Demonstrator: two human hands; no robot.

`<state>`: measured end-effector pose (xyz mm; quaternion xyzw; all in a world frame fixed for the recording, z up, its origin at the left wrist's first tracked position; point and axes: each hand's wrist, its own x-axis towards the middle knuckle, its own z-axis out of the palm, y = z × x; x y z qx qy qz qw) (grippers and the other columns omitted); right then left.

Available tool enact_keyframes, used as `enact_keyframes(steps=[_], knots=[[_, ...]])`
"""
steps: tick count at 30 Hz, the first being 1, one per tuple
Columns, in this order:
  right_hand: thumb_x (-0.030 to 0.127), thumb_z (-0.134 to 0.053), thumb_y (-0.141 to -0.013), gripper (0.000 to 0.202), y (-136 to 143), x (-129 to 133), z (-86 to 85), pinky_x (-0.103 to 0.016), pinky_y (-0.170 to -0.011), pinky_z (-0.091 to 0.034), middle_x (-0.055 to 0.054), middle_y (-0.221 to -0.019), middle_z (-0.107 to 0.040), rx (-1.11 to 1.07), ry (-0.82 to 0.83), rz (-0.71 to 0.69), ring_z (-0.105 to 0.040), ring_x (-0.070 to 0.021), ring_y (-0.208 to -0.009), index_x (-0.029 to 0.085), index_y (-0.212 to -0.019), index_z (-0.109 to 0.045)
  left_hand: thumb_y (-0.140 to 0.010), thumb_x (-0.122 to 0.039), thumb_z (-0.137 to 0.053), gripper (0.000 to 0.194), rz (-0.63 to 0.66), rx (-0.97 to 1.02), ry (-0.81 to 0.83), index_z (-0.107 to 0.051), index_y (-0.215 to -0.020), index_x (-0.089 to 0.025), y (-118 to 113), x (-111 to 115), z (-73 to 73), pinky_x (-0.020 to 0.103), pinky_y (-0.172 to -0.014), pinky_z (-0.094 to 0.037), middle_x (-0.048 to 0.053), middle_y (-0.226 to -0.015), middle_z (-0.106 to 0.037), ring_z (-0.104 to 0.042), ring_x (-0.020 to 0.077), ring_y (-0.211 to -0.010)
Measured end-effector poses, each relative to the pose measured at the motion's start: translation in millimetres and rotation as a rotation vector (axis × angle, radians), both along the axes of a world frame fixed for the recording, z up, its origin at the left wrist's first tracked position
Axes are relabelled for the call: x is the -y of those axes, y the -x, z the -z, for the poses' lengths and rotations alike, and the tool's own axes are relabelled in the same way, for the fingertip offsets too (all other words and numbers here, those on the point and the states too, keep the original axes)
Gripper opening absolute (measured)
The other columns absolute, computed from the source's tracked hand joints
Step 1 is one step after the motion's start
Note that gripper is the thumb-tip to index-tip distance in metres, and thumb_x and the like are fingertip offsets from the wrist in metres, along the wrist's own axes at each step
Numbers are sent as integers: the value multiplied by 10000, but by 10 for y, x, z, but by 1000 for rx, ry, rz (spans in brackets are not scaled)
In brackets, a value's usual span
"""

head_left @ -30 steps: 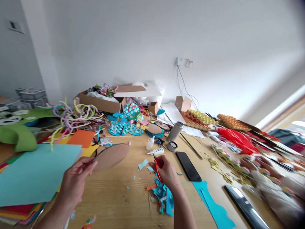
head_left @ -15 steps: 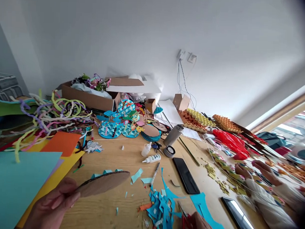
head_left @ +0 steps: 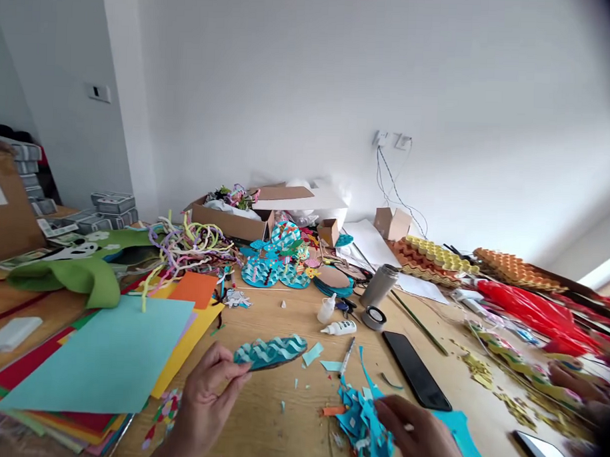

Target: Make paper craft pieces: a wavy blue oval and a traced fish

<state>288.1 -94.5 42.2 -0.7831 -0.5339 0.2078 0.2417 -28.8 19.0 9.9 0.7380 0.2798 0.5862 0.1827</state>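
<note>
My left hand point(head_left: 206, 392) pinches the near-left edge of an oval cardboard piece point(head_left: 270, 352) above the table. Its upward face bears wavy strips of light and darker blue paper. On the right, my right hand point(head_left: 418, 426) hovers low over a heap of blue paper scraps point(head_left: 363, 417), its fingers loosely stretched with nothing visible in them. No scissors show now; the hand may cover them. Between the hands and the back lie pale blue offcuts point(head_left: 312, 353), a pen point(head_left: 347, 356), a glue bottle point(head_left: 339, 328) and a second white squeeze bottle point(head_left: 327, 309).
Coloured paper sheets point(head_left: 100, 355) are stacked at left, below tangled pipe cleaners point(head_left: 194, 244). A black phone point(head_left: 416, 370), a metal flask point(head_left: 380, 284) and its lid point(head_left: 373, 317) stand right of centre. Another person's hand point(head_left: 574, 381) works at far right near yellow scraps point(head_left: 480, 370).
My left hand has turned the oval so its blue wavy face shows instead of bare cardboard. The red-handled scissors at my right hand are no longer visible. The view has swung left.
</note>
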Motion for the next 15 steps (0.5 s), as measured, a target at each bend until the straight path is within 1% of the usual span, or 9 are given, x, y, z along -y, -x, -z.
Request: enact_keyframes(steps=[2, 3, 4, 5, 7, 9, 11, 13, 15], knots=[[623, -512, -790, 466, 419, -180, -95, -290, -599, -485, -67, -705, -667, -330, -23, -128, -620, -211, -677, 190, -697, -658, -800, -55, -591, 159, -21, -48, -108, -636, -841, -201, -51, 62, 2, 176, -574, -444, -10, -716, -475, -506, 92, -640], [641, -531, -777, 489, 593, -259, -105, -287, -589, -498, -75, -731, -673, -510, -29, -162, -624, -205, -688, 173, -729, -665, -806, -46, -579, 154, -29, -72, -142, -625, -833, -190, -73, 92, 6, 179, -574, -438, -6, -719, -465, -494, 92, -639], [641, -551, -772, 495, 734, -327, -97, -281, -590, -509, -82, -777, -682, -683, -39, -168, -632, -200, -719, 164, -810, -678, -811, -41, -567, 149, -36, -100, -164, -615, -819, -182, -92, 119, 15, 184, -578, -434, -2, -721, -457, -485, 94, -642], [633, -578, -763, 495, 841, -382, -77, -272, -581, -515, -88, -810, -689, -838, -60, -149, -637, -190, -723, 156, -848, -679, -817, -37, -557, 147, -42, -131, -183, -606, -800, -175, -108, 143, 26, 191, -583, -428, 2, -718, -452, -476, 97, -645], [586, -656, -735, 459, 960, -458, -23, -252, -558, -523, -88, -826, -691, -1074, -101, -77, -646, -170, -715, 145, -860, -675, -827, -36, -538, 156, -55, -199, -218, -588, -756, -166, -134, 177, 51, 205, -597, -419, 9, -712, -453, -469, 105, -658], [525, -735, -690, 408, 989, -503, 23, -232, -527, -528, -68, -769, -681, -1206, -132, -9, -649, -152, -672, 135, -787, -667, -836, -39, -525, 175, -75, -249, -269, -574, -719, -160, -154, 193, 71, 214, -602, -410, 13, -698, -462, -464, 110, -661], [475, -785, -654, 377, 978, -535, 50, -220, -507, -537, -46, -718, -667, -1272, -147, 18, -653, -142, -642, 132, -749, -662, -844, -46, -518, 182, -99, -283, -318, -572, -710, -158, -169, 194, 80, 219, -600, -406, 13, -682, -470, -461, 113, -654], [430, -802, -653, 348, 969, -563, 66, -213, -510, -548, -40, -720, -671, -1301, -153, -2, -662, -138, -644, 129, -768, -670, -852, -49, -505, 185, -120, -307, -351, -584, -726, -158, -174, 183, 84, 222, -595, -405, 11, -673, -475, -460, 116, -649], [375, -804, -671, 329, 979, -594, 76, -212, -536, -561, -48, -766, -690, -1309, -150, -51, -674, -137, -672, 129, -851, -681, -855, -48, -498, 196, -148, -331, -360, -587, -722, -160, -170, 164, 87, 225, -592, -403, 11, -671, -477, -461, 119, -647]])
